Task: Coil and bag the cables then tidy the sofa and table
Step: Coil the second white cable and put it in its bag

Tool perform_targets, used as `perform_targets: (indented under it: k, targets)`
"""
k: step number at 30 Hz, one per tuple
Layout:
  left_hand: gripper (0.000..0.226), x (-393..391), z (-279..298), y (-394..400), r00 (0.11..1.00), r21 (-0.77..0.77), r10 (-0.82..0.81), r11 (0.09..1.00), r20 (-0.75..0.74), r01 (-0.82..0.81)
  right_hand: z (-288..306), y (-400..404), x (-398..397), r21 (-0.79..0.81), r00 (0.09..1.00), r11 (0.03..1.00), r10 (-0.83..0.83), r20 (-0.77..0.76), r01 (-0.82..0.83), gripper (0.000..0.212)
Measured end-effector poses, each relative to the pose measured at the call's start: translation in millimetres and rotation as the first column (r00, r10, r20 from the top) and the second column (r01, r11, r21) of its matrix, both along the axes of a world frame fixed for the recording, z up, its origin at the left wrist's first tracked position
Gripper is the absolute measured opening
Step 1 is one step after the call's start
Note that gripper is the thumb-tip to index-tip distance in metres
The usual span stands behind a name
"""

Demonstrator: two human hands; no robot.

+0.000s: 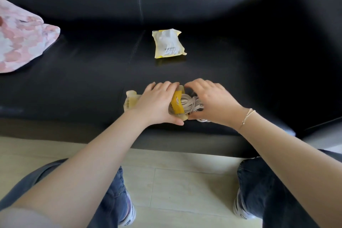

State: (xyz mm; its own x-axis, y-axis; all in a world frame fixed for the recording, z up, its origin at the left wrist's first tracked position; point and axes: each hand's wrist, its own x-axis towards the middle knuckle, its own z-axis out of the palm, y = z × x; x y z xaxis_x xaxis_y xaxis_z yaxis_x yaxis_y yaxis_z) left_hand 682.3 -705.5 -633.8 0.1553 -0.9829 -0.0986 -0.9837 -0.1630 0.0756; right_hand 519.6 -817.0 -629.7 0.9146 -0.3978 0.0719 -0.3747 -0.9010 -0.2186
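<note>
A person is leaning over a black leather sofa (92,72). At the seat's front edge, the left hand (157,104) is gripping the yellow-rimmed mouth of a clear plastic bag (130,102), fingers over the top and thumb underneath. The right hand (209,103) is curling around a coiled white cable (190,104) lying partly inside that opening. Farther back on the seat, a second, filled bag (168,43) is lying flat. A pink patterned cushion (20,39) is resting at the left.
</note>
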Motion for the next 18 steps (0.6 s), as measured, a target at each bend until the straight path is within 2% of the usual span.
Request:
perform_targets:
  k: [2,3,6,9,15,18]
  targets:
    - [0.114,-1.6,-2.4,0.6,1.000,-0.041,0.011,0.999,-0.006,-0.012,7.7,-9.7,-11.3,0.022,0.980,0.986,-0.163,-0.117,0.167,0.096]
    - [0.111,-1.6,-3.8,1.4,1.000,-0.060,0.010,0.998,-0.004,-0.010,11.3,-14.4,-16.8,0.076,0.959,0.969,-0.220,-0.180,0.237,0.093]
    - [0.101,-4.0,-7.4,3.5,1.000,-0.106,-0.010,0.994,0.027,0.012,11.1,-22.0,-25.7,0.314,0.931,0.888,-0.261,-0.254,0.335,0.056]
    - [0.095,-7.4,-10.6,5.3,0.997,-0.162,-0.044,0.985,0.067,0.055,1.8,-19.1,-23.9,0.501,0.945,0.802,-0.302,-0.128,0.325,0.035]
    - [0.093,-13.0,-13.3,3.0,0.995,-0.217,-0.078,0.972,0.068,0.091,3.8,-15.5,-17.1,0.633,0.910,0.735,-0.399,0.116,0.242,0.038]
    - [0.095,-16.3,-13.5,0.8,0.995,-0.234,-0.075,0.968,0.071,0.090,5.1,-12.3,-10.9,0.734,0.865,0.646,-0.472,0.169,0.209,0.040]
